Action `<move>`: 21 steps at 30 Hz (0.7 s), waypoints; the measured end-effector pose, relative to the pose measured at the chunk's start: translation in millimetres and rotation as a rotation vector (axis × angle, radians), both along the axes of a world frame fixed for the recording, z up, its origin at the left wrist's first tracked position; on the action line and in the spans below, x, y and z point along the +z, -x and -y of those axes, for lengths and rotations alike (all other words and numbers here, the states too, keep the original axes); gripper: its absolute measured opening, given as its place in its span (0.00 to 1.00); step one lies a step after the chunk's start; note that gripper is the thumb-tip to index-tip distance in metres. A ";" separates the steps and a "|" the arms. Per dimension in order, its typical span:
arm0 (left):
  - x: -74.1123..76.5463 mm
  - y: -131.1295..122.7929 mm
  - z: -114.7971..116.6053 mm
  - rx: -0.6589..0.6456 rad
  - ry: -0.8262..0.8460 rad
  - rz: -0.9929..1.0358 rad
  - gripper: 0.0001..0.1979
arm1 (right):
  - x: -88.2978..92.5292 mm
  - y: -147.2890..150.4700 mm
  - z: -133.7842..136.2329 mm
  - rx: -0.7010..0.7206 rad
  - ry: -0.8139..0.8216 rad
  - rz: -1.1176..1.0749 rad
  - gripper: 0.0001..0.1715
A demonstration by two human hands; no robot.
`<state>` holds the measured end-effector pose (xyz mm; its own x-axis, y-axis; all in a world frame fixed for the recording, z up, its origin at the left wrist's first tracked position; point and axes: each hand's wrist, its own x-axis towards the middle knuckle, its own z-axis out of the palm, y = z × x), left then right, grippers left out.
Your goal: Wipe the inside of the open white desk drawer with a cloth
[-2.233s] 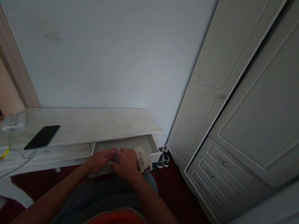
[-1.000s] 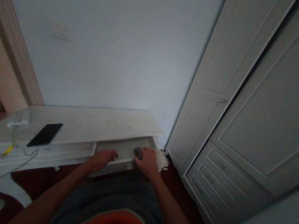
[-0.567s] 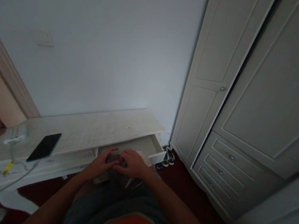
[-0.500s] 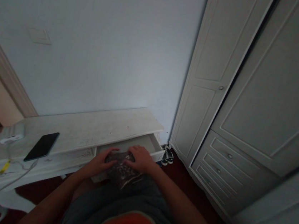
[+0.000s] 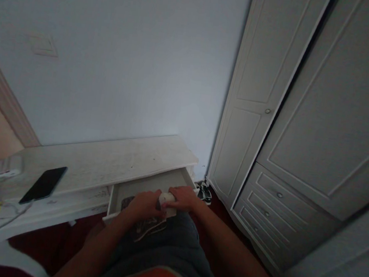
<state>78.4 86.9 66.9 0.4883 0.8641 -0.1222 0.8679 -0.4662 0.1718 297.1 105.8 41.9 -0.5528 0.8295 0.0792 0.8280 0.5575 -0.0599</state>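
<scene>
A pale, rounded item [image 5: 166, 198] sits between my hands above the front of a pulled-out drawer [image 5: 152, 184]; its exact kind is unclear. My right hand [image 5: 182, 198] curls over its right side, thumb in front. Closed fingers of my left hand [image 5: 145, 205] press against its left side. Beneath and in front of the left hand lies a dark soft thing with a light pattern [image 5: 149, 229], like a printed cloth or pouch, partly covered by that hand. The drawer's front edge is largely hidden by my hands and arms.
The drawer belongs to a long white table [image 5: 103, 153] against the wall. A black phone [image 5: 44, 184] with a cable and a white power strip [image 5: 7, 168] rest at its left. Dark shoes [image 5: 204, 193] stand by the white wardrobe [image 5: 237, 144] on the right.
My hands have come closer together, and the pale rounded item now shows between them. The dark patterned thing is more covered by my left hand. The view has shifted slightly right.
</scene>
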 end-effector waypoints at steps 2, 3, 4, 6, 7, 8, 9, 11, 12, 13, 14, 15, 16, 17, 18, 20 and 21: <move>-0.1 5.6 5.0 0.015 -0.022 -0.018 0.30 | -2.6 -9.0 -1.4 -0.063 -0.039 0.041 0.37; 0.6 8.8 7.8 0.019 -0.032 -0.025 0.28 | -4.3 -11.9 -1.0 -0.077 -0.058 0.057 0.37; 1.4 11.7 10.8 0.021 -0.039 -0.030 0.26 | -6.1 -13.8 0.1 -0.071 -0.071 0.067 0.37; 2.4 15.3 16.8 0.022 -0.043 -0.040 0.23 | -10.4 -15.3 4.2 -0.032 -0.078 0.073 0.37; 2.3 16.0 19.8 0.021 -0.041 -0.044 0.21 | -13.0 -15.6 6.9 -0.012 -0.076 0.075 0.37; 1.8 16.3 22.8 0.018 -0.037 -0.047 0.21 | -15.8 -15.9 9.6 0.004 -0.077 0.076 0.37; 1.0 16.3 25.7 0.016 -0.033 -0.049 0.20 | -18.8 -16.2 12.3 0.014 -0.082 0.076 0.37; -0.7 15.8 31.4 0.011 -0.027 -0.045 0.20 | -24.7 -17.3 16.4 0.011 -0.103 0.071 0.37; -1.4 15.1 34.1 0.010 -0.029 -0.040 0.20 | -27.3 -18.0 17.7 0.003 -0.114 0.070 0.37; -1.9 13.9 36.9 0.012 -0.033 -0.036 0.20 | -29.6 -19.0 18.5 -0.006 -0.124 0.071 0.37; -2.5 12.1 39.9 0.013 -0.039 -0.032 0.20 | -31.5 -20.2 18.9 -0.016 -0.132 0.073 0.37; -3.1 9.6 43.0 0.014 -0.043 -0.025 0.20 | -33.2 -21.9 19.1 -0.024 -0.139 0.074 0.37; -4.0 6.5 46.3 0.010 -0.042 -0.014 0.20 | -34.8 -24.0 19.3 -0.030 -0.142 0.070 0.37; -5.2 2.8 49.6 0.005 -0.036 -0.001 0.20 | -36.6 -26.4 19.6 -0.037 -0.147 0.062 0.37; -6.8 -0.8 52.8 -0.001 -0.028 0.013 0.20 | -38.7 -29.0 20.3 -0.047 -0.155 0.050 0.37; -10.5 -6.0 58.3 -0.013 -0.013 0.034 0.21 | -44.0 -33.3 23.2 -0.072 -0.184 0.027 0.35; -12.3 -6.6 60.2 -0.015 -0.009 0.036 0.21 | -47.3 -34.3 25.3 -0.081 -0.201 0.020 0.35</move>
<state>85.0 26.7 54.6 0.5053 0.8575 -0.0964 0.8541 -0.4810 0.1982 331.4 80.5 -5.4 -0.4877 0.8401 0.2374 0.8707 0.4878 0.0629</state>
